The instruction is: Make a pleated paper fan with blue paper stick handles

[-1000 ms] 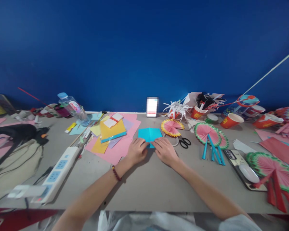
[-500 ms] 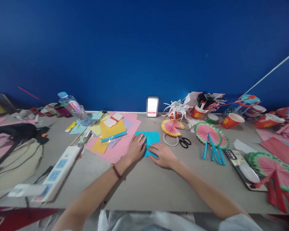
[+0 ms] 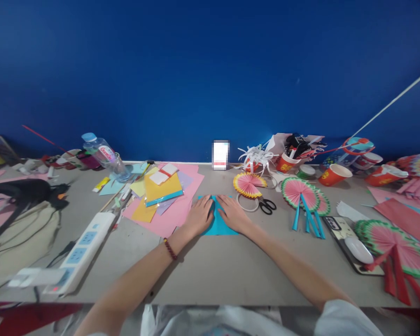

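A blue sheet of paper (image 3: 220, 227) lies on the grey table in front of me. My left hand (image 3: 200, 214) rests flat on its left part, fingers stretched toward the far edge. My right hand (image 3: 234, 212) lies flat on the right part, its fingers also extended. A strip of blue shows between the two hands, and the rest of the sheet is partly hidden under them. Neither hand grips anything. Just right of my right hand are a pink and yellow pleated paper fan (image 3: 249, 185) and black-handled scissors (image 3: 267, 206).
Left of the paper lie pink sheets (image 3: 192, 182), a packet of coloured paper (image 3: 164, 189), a water bottle (image 3: 108, 156) and a power strip (image 3: 82, 249). To the right are watermelon-like paper fans (image 3: 301, 193), a phone (image 3: 336, 228), a mouse (image 3: 359, 250) and paper cups (image 3: 335, 177).
My right hand has moved up and slightly right, so its fingers point away from me. More of the blue paper shows at the near edge. My left hand stays on the left part.
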`<state>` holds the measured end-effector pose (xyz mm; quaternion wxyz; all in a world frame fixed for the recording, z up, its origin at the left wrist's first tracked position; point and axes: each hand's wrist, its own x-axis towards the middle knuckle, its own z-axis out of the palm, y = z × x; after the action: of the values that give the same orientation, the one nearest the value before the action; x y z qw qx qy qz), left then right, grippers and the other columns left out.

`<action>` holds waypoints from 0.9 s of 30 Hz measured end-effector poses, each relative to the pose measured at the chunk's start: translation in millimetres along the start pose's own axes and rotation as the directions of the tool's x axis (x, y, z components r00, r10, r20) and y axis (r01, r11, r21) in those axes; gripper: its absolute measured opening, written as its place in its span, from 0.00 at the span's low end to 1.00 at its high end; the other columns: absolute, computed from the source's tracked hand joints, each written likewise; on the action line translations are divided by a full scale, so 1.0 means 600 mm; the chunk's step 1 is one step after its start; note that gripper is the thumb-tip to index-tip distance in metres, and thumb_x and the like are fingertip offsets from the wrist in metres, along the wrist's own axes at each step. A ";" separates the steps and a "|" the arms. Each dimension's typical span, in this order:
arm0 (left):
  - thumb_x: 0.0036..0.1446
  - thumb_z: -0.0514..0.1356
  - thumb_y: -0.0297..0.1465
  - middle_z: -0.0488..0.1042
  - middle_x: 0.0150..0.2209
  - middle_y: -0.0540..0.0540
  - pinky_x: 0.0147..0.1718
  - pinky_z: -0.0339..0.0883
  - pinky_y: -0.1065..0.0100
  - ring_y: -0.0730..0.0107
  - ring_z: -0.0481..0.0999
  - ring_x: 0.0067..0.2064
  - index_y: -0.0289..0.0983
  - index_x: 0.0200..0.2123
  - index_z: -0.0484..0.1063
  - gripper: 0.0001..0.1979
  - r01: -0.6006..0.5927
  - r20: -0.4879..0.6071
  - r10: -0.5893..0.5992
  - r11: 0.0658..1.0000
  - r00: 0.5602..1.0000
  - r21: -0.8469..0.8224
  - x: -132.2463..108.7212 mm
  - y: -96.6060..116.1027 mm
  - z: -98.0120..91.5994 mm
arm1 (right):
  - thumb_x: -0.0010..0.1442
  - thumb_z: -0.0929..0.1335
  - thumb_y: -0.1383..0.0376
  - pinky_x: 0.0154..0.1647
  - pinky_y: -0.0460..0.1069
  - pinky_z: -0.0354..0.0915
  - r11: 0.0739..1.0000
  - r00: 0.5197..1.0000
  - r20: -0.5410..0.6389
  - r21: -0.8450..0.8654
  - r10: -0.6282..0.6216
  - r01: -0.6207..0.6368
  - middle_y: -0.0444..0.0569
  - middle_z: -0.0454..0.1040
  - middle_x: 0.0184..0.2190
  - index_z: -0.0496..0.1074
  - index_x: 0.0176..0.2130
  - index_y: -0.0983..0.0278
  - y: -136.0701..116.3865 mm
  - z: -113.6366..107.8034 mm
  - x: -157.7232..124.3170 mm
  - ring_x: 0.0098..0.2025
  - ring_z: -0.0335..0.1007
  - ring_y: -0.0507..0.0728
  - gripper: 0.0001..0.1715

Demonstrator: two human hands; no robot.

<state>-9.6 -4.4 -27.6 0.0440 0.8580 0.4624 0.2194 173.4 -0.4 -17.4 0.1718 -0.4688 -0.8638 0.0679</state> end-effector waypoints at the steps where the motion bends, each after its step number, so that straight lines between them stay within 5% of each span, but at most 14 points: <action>1: 0.60 0.48 0.30 0.60 0.61 0.38 0.57 0.56 0.52 0.55 0.59 0.61 0.35 0.57 0.60 0.21 0.004 0.022 -0.005 1.000 1.000 0.015 0.000 -0.001 0.002 | 0.64 0.58 0.64 0.60 0.60 0.56 1.000 1.000 0.007 -0.019 0.006 -0.006 0.58 0.61 0.60 0.58 0.61 0.71 -0.001 0.002 -0.001 0.61 0.56 0.63 0.28; 9: 0.63 0.43 0.33 0.53 0.65 0.42 0.62 0.47 0.57 0.61 0.51 0.65 0.32 0.63 0.53 0.26 0.024 0.145 -0.048 0.987 0.988 0.161 0.004 0.002 0.003 | 0.64 0.54 0.63 0.62 0.56 0.51 0.992 0.997 0.069 -0.118 0.047 -0.038 0.54 0.54 0.64 0.54 0.63 0.70 -0.010 0.004 -0.003 0.64 0.50 0.60 0.30; 27: 0.61 0.43 0.31 0.54 0.64 0.41 0.61 0.49 0.55 0.60 0.51 0.65 0.31 0.63 0.53 0.26 0.047 0.126 -0.068 0.985 0.990 0.165 0.004 0.013 0.000 | 0.64 0.54 0.64 0.63 0.55 0.50 0.982 0.992 0.008 -0.147 0.122 -0.120 0.55 0.54 0.64 0.55 0.62 0.72 -0.024 0.016 -0.008 0.64 0.51 0.58 0.30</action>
<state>-2.5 -6.7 -24.9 0.0107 0.8574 0.4996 0.1231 160.8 -11.7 -23.3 0.1251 -0.5310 -0.8378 0.0188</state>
